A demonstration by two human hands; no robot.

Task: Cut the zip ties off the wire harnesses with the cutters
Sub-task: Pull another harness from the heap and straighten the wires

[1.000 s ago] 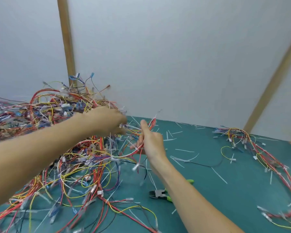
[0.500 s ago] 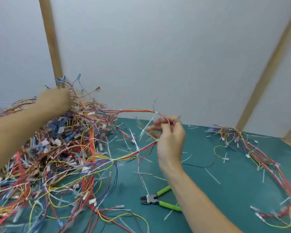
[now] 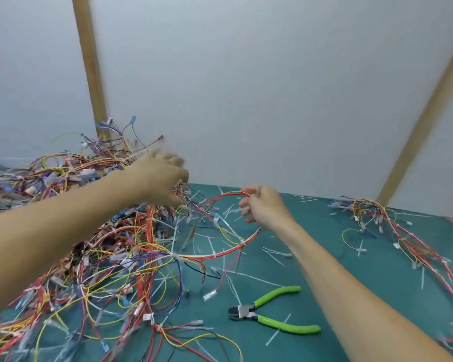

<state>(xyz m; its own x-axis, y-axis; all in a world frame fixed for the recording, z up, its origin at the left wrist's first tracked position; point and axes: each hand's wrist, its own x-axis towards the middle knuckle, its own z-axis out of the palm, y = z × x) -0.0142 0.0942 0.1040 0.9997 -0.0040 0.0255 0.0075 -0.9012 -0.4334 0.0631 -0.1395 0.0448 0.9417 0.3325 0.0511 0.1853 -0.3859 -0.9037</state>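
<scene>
two bare forearms, seemingly sleeveless, left hand (image 3: 162, 176) blurred

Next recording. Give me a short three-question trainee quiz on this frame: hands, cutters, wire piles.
1. True or false: the right hand holds the cutters.
2. What does the right hand pinch? A) red wire loop B) cutters C) nothing
3. Which pile is bigger: the big tangle at the left hand or the far-right pile?

Key: 1 false, they lie on the green mat; 2 A; 3 the big tangle.
</scene>
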